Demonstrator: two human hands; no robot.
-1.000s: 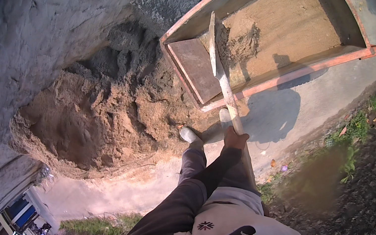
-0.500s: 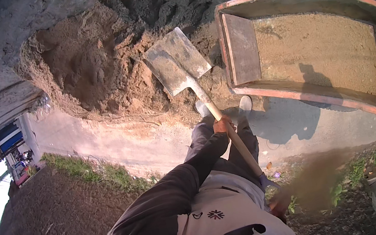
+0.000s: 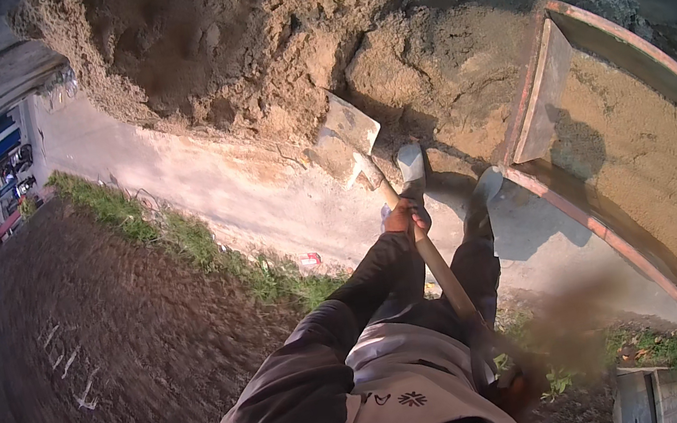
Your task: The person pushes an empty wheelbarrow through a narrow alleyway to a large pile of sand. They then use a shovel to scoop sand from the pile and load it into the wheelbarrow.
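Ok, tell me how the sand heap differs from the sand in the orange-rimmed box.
The sand heap is lumpy and uneven; the box sand lies fairly flat. The heap spreads unenclosed, while the box sand is walled in. The heap is patchy, brown to grey; the box sand is mostly tan. Both look grainy.

Pile [image 3: 265,52] ahead, cart [image 3: 592,223] at right
Sand [image 3: 650,156] lies in the cart, the shovel blade [image 3: 353,129] at the pile's near edge; left, grass [image 3: 197,239] runs between pavement [image 3: 178,172] and soil [image 3: 134,338].
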